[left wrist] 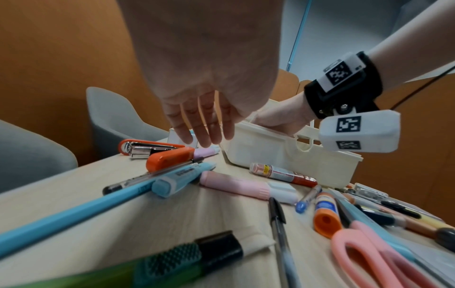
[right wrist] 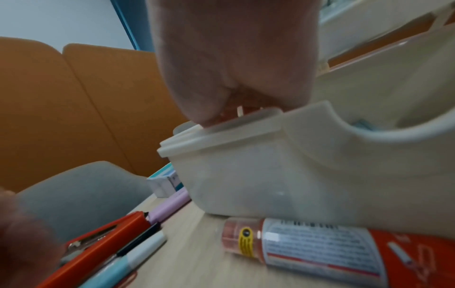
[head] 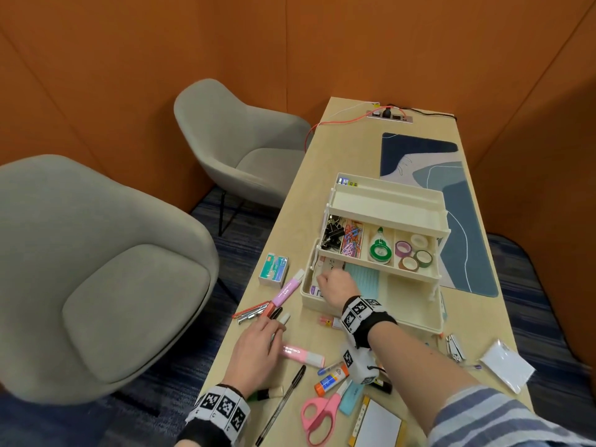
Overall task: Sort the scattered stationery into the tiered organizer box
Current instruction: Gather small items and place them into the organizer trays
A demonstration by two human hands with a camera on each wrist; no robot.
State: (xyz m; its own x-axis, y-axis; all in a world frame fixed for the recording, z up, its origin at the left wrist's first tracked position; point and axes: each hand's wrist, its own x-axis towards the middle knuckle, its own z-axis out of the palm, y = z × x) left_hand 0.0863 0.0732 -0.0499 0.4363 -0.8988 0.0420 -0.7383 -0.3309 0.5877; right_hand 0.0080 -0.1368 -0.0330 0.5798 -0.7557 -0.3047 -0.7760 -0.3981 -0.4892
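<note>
- Right hand [head: 337, 283] is down inside the bottom tier of the cream plastic tiered organizer box [head: 416, 314], at its left end, fingers curled over something there; what they hold, I cannot tell.
- From the right wrist view, that hand [right wrist: 234, 64] sits right at the box's rim [right wrist: 221, 136], fingertips hidden behind the edge.
- Left hand [head: 254, 350] lies low over the light wooden table [head: 322, 175], fingers straight and spread, holding nothing; fingertips [left wrist: 204, 136] hang just above the pen cluster.
- Under those fingers: an orange stapler [left wrist: 147, 147], an orange-capped marker [left wrist: 169, 157], a light blue highlighter [left wrist: 177, 178].
- A pink highlighter with a white cap [head: 303, 353] lies just beside the left hand, on the table.
- Middle tier of the box is loaded: black binder clips [head: 332, 235], coloured paper clips [head: 351, 241], a green correction tape [head: 380, 248], rolls of washi tape [head: 414, 251].
- Top tier [head: 387, 211] stands swung back, open.
- Scattered near the front edge of the table: pink-handled scissors [head: 317, 414], an orange-capped glue stick [head: 332, 379], a black ballpoint pen [head: 280, 404].
- An orange-and-white tube [right wrist: 320, 251] lies touching the box's front wall.
- A small teal-and-white staple box [head: 273, 269] sits left of the organizer, apart from it.
</note>
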